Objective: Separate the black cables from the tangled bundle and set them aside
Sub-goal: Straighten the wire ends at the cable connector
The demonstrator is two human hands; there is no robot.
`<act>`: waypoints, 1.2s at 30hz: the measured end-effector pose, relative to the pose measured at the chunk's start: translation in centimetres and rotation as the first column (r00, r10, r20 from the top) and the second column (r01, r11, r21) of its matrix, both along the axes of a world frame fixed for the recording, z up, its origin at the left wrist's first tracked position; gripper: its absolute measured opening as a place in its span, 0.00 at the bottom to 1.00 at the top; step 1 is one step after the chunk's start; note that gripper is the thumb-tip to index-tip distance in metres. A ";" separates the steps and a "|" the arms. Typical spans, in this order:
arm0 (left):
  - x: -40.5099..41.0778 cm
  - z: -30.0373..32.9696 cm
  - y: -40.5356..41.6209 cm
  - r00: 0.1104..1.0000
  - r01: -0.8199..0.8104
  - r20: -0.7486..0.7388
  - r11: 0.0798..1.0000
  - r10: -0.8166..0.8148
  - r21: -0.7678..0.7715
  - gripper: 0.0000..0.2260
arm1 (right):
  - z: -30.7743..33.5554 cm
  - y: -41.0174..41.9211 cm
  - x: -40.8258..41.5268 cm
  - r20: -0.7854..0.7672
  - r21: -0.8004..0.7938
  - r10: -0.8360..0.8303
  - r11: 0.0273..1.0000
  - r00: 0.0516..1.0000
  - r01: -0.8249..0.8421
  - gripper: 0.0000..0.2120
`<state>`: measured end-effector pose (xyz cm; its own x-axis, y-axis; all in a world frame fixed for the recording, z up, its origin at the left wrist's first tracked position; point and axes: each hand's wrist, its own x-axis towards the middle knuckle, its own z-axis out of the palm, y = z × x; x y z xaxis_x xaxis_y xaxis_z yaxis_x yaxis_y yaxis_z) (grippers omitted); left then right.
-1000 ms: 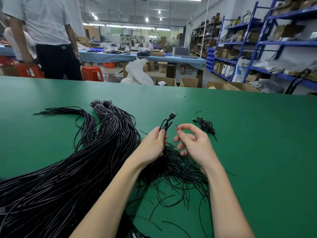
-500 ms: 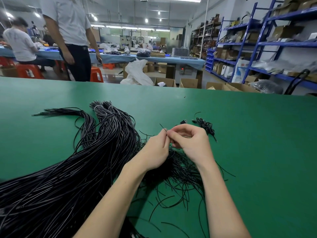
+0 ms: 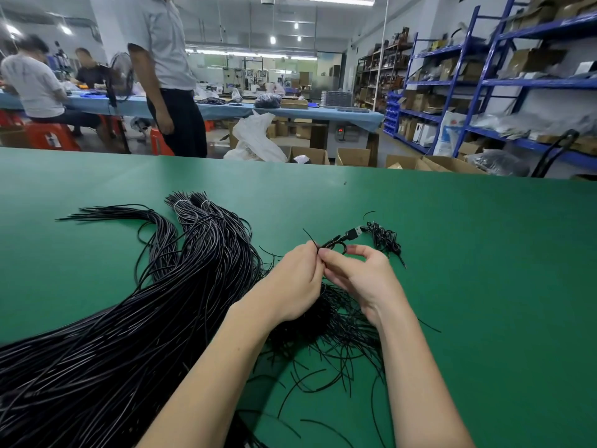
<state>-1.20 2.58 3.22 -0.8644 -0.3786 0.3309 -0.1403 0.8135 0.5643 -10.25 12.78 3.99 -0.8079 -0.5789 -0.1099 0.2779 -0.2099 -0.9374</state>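
Note:
A big bundle of black cables sweeps across the left of the green table. Loose thin black cables lie tangled under my wrists. My left hand and my right hand meet above that tangle and both pinch one black cable with a USB plug; the plug points away to the right. A thin black strand sticks up from between my fingertips. A small heap of separated black cables lies just beyond my right hand.
The table's far edge runs across the middle of the view, with cardboard boxes and a white bag behind it. A person stands beyond the far left part. Blue shelves fill the right background.
My hands came together and then shifted slightly; the USB plug, hidden half a second ago, now sticks out to the right. The standing person walked to the right.

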 end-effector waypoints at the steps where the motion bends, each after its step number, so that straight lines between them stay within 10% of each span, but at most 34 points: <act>1: 0.0 0.0 -0.1 1.000 -0.004 0.000 1.000 0.004 0.003 0.10 | -0.1 -0.2 0.1 -0.002 -0.008 0.006 1.000 1.000 -0.006 0.17; 17: -1.0 -0.9 -0.2 0.940 -0.148 -0.194 0.848 0.281 0.510 0.14 | -2.0 -1.3 0.2 -0.142 -0.030 0.086 0.995 0.986 -0.091 0.04; 26: -0.4 -0.4 -0.2 0.949 0.080 -0.263 0.673 0.175 0.735 0.14 | -2.5 -1.1 0.3 -0.112 -0.092 0.069 0.993 0.991 -0.079 0.04; 36: 1.2 0.8 -1.6 0.984 0.105 -0.133 0.215 0.122 0.971 0.06 | -2.4 -0.3 0.4 -0.360 -0.058 0.077 0.993 0.930 -0.104 0.03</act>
<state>-0.04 0.96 4.01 -0.8414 -0.5073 -0.1863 0.0303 -0.3885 0.9209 -9.88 12.46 1.55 -0.7296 -0.6468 0.2219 -0.0501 -0.2731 -0.9607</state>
